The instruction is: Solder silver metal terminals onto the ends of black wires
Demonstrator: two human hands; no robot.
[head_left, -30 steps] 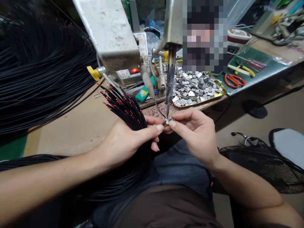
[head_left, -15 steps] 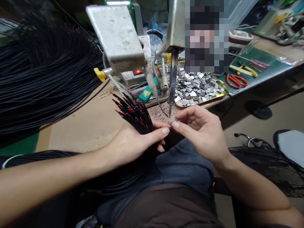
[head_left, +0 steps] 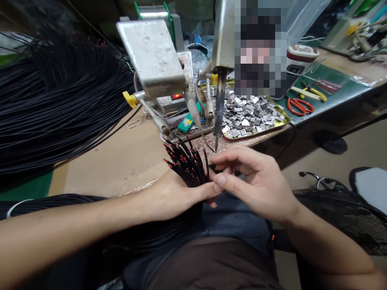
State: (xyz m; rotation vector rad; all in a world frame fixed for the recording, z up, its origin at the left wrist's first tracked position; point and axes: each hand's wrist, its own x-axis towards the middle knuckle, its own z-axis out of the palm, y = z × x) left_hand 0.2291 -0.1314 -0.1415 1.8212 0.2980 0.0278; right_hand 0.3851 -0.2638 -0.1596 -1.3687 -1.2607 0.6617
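My left hand (head_left: 184, 193) is wrapped round a bundle of black cables (head_left: 187, 165) whose red-tipped ends fan out above it. My right hand (head_left: 254, 181) meets it at the thumbs, its fingers bent together; what it may hold between them is too small to tell. One cable stands a little apart from the bundle near the right fingertips. Just above my hands the soldering iron (head_left: 218, 117) points down, its tip beside a thin curved feed tube (head_left: 193, 108). Behind it lies a tray (head_left: 256, 135) of small metal connectors (head_left: 244, 114).
A large heap of black cables (head_left: 57, 96) covers the left of the table. Red-handled scissors (head_left: 299, 106), yellow-handled pliers (head_left: 317, 92) and a screwdriver (head_left: 328, 85) lie at the right. A metal soldering stand (head_left: 154, 52) rises at the centre. A person sits across, blurred out.
The cable bundle and my left hand have moved right and down, lower beneath the iron. My right thumb now overlaps my left thumb, and one cable stands up beside the bundle.
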